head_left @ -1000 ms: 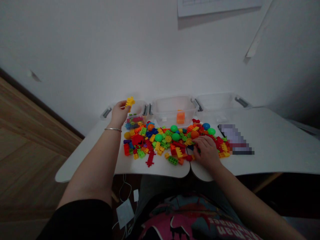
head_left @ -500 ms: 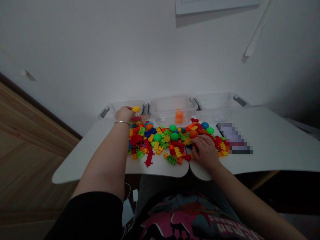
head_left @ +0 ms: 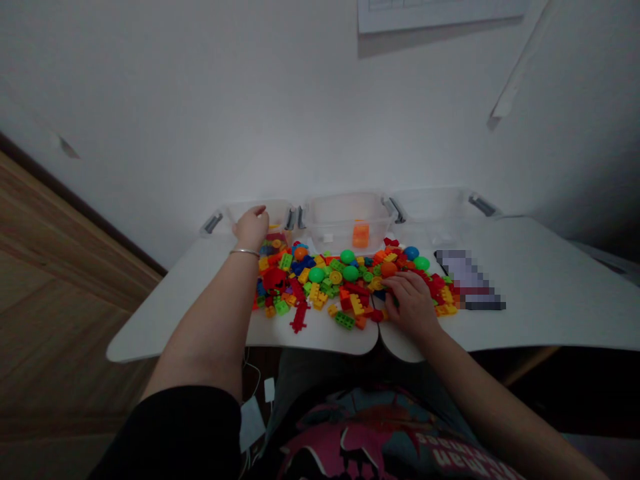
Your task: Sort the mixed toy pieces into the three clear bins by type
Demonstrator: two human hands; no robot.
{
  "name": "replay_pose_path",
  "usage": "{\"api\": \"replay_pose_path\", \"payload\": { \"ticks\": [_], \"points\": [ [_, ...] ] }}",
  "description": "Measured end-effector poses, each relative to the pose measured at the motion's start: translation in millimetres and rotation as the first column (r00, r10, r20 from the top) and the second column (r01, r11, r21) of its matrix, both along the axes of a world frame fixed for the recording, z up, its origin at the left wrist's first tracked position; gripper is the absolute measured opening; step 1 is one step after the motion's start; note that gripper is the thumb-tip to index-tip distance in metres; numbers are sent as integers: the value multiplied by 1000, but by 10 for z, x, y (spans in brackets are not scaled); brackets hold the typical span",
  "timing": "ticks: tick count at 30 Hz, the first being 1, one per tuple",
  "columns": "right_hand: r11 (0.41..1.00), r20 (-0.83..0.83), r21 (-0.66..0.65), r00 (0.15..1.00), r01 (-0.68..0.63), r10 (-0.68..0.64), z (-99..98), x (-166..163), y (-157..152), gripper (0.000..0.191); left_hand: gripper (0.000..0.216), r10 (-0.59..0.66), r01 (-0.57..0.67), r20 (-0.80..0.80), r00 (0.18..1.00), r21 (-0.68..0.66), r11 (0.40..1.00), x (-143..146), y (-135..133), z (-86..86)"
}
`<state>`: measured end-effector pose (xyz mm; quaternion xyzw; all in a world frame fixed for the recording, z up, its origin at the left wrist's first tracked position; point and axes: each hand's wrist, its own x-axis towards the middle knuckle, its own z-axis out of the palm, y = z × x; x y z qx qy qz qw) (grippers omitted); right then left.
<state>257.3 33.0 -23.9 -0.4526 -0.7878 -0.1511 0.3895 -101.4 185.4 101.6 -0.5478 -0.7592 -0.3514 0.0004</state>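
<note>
My left hand [head_left: 253, 227], with a bracelet at the wrist, is over the left clear plastic bin [head_left: 231, 215]. Its fingers look loosely apart, and no block shows in them. Beside the fingertips, a bit of yellow shows within the bin, and red and orange pieces show low in it. On the right part of the block pile [head_left: 327, 288], my right hand [head_left: 413, 303] lies with fingers stretched over the pieces. An orange ball [head_left: 388, 269] and a yellow round piece [head_left: 376, 284] are close to its fingertips. What lies under that palm is hidden.
A middle clear bin [head_left: 330, 220] has an orange block [head_left: 361, 234] in it. The right clear bin [head_left: 430, 201] stands against the wall. Green balls [head_left: 347, 256] and a blue ball [head_left: 411, 253] lie among the blocks. A blurred-out tablet-like device [head_left: 470, 280] is at the pile's right.
The yellow block that my left hand held over the left bin is out of its fingers, and yellow shows lower in the bin. My right hand has stayed in place.
</note>
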Motion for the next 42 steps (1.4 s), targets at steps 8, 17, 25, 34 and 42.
{"api": "replay_pose_path", "payload": {
  "ticks": [8, 17, 25, 34, 42],
  "points": [
    [999, 9, 33, 1000, 4, -4, 11, 5, -4, 25, 41, -289, 326, -161, 944, 311, 893, 457, -1034, -174],
    [1000, 0, -18, 1000, 9, -9, 7, 3, -7, 27, 48, -558, 584, -363, 746, -44, 810, 1190, -1822, -931],
    [996, 13, -65, 998, 58, -57, 3, 5, -2, 30, 65, -628, 647, -414, 659, -115, 754, 1336, -1733, -1004],
    [995, 23, -48, 996, 88, -87, -47, 0, 12, 27, 43, -582, 606, -440, 684, -102, 789, 1393, -1682, -1027],
    [998, 78, -55, 997, -1, 5, -66, -65, 73, 23, 45, -619, 648, -438, 652, -102, 755, 1480, -1725, -953]
  ]
}}
